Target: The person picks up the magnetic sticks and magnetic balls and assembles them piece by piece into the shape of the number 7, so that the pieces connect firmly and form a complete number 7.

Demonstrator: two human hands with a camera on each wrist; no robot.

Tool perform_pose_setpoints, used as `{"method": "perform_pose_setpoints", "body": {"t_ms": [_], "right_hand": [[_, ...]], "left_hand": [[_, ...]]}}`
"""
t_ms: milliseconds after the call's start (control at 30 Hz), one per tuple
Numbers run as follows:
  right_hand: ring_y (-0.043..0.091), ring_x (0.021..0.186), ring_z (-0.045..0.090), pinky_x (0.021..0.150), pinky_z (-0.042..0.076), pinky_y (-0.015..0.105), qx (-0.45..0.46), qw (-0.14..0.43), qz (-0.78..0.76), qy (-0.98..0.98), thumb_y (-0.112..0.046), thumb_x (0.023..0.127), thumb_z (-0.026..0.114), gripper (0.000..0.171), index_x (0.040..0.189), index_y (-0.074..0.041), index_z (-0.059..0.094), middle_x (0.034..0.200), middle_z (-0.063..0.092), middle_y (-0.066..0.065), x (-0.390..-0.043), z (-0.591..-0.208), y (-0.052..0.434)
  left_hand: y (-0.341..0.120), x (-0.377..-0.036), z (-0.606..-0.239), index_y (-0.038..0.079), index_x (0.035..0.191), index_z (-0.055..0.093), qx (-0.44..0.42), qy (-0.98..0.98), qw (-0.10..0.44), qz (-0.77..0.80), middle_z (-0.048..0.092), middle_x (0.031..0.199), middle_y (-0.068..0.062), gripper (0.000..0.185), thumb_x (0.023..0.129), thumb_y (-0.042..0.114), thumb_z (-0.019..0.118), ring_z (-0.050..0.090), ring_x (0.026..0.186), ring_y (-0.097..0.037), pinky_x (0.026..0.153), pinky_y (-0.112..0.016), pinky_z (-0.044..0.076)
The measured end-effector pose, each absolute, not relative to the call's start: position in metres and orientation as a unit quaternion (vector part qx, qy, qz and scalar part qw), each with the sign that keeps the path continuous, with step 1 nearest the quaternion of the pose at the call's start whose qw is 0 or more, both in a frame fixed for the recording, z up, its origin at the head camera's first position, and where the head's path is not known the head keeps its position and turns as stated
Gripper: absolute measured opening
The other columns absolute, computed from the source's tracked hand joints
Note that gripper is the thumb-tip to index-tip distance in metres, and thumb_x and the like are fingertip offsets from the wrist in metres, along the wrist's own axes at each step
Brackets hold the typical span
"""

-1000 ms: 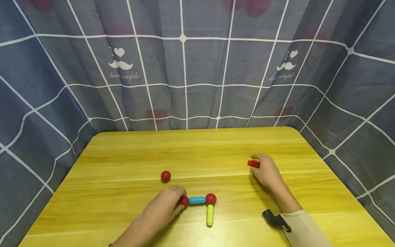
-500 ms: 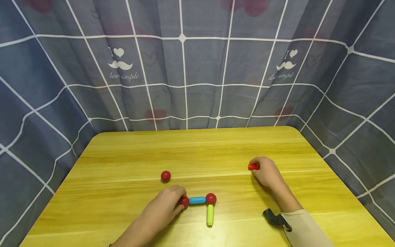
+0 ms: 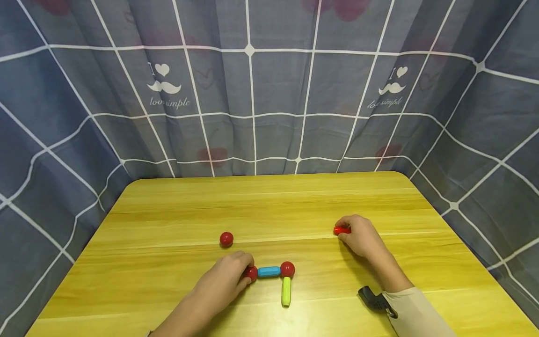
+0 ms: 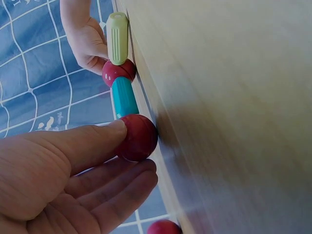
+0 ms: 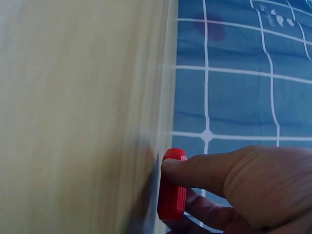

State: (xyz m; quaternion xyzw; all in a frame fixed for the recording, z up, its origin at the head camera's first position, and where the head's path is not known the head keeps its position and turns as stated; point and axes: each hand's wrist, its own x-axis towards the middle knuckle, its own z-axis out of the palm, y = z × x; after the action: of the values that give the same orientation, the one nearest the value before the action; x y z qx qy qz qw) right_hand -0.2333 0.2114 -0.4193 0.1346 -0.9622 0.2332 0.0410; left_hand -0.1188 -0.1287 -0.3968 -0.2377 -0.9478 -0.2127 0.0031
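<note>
Pinching a red ball point(image 3: 251, 273) between thumb and fingertips, the left hand point(image 3: 225, 281) keeps its grip closed on the left end of a small chain that lies on the bench point(image 3: 269, 201). In the left wrist view this ball point(image 4: 138, 137) sits against the thumb tip, with the other fingers curled below it.

From this ball a blue rod point(image 3: 269, 271) runs to the right and touches a second red ball point(image 3: 287, 269). A light green rod point(image 3: 286, 291) goes from that second ball toward the person, so the three joined parts make a corner shape.

The right hand point(image 3: 359, 235) is well apart from the chain, on the right side of the bench. Its grip is clamped on a short red rod point(image 3: 342, 230); the right wrist view shows the thumb across the red rod point(image 5: 172, 185) and the fingers under it, very near to the bench surface. I cannot tell if the rod touches the wood.

One more red ball point(image 3: 226, 239) lies alone, behind the left hand and not touching anything. A black wrist camera point(image 3: 374, 299) is strapped at the beige sleeve point(image 3: 417, 313).

As I judge it, the building is about half done: two balls and two rods are joined already. The red rod in the right hand and the lone ball are not yet attached, and the green rod's near end is free.
</note>
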Motion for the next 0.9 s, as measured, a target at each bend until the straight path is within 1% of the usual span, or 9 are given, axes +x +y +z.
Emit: {"method": "perform_pose_setpoints", "body": {"t_ms": [100,267,433,600,767,900], "right_hand": [[0.021,0.082,0.057,0.072,0.046,0.039,0.141,0.032,0.234,-0.961,-0.01,0.075,0.072,0.018,0.092,-0.012,0.067,0.087,0.062,0.003,-0.23,-0.417,0.206],[0.017,0.08,0.058,0.071,0.046,0.036,0.148,0.004,0.232,-0.961,-0.01,0.075,0.072,0.021,0.095,-0.011,0.065,0.085,0.063,-0.001,-0.221,-0.413,0.193],[0.012,0.076,0.056,0.07,0.046,0.033,0.155,-0.017,0.227,-0.961,-0.011,0.075,0.073,0.017,0.089,-0.015,0.065,0.08,0.061,-0.006,-0.21,-0.412,0.179],[0.009,0.07,0.053,0.067,0.045,0.03,0.175,-0.016,0.227,-0.958,-0.009,0.074,0.074,0.016,0.082,-0.019,0.065,0.075,0.059,-0.009,-0.2,-0.413,0.17],[0.01,0.07,0.052,0.066,0.044,0.031,0.201,-0.012,0.219,-0.955,-0.01,0.072,0.075,0.016,0.08,-0.021,0.066,0.074,0.058,-0.011,-0.19,-0.412,0.162],[0.008,0.067,0.051,0.064,0.044,0.028,0.232,-0.032,0.218,-0.947,-0.013,0.074,0.073,0.013,0.082,-0.021,0.065,0.074,0.058,-0.012,-0.18,-0.411,0.157]], "left_hand": [[-0.128,-0.119,-0.397,0.011,0.088,0.059,-0.238,-0.948,0.003,-0.213,0.055,0.08,0.006,0.018,0.077,0.012,0.072,0.048,0.069,-0.003,0.061,-0.018,0.046],[-0.128,-0.118,-0.395,0.011,0.088,0.059,-0.238,-0.948,0.002,-0.213,0.055,0.08,0.006,0.017,0.077,0.011,0.072,0.048,0.069,-0.003,0.061,-0.018,0.046],[-0.128,-0.118,-0.395,0.011,0.087,0.059,-0.238,-0.948,0.004,-0.213,0.055,0.08,0.006,0.017,0.077,0.011,0.072,0.048,0.069,-0.003,0.061,-0.018,0.046],[-0.128,-0.117,-0.396,0.011,0.087,0.059,-0.241,-0.947,0.007,-0.214,0.054,0.079,0.006,0.017,0.077,0.011,0.072,0.047,0.068,-0.003,0.061,-0.018,0.046],[-0.128,-0.118,-0.397,0.012,0.087,0.059,-0.24,-0.947,0.007,-0.213,0.054,0.079,0.007,0.016,0.077,0.011,0.072,0.047,0.068,-0.003,0.061,-0.018,0.046],[-0.129,-0.118,-0.397,0.012,0.086,0.059,-0.241,-0.947,0.009,-0.213,0.054,0.078,0.007,0.016,0.077,0.011,0.072,0.047,0.068,-0.003,0.06,-0.018,0.046]]}}
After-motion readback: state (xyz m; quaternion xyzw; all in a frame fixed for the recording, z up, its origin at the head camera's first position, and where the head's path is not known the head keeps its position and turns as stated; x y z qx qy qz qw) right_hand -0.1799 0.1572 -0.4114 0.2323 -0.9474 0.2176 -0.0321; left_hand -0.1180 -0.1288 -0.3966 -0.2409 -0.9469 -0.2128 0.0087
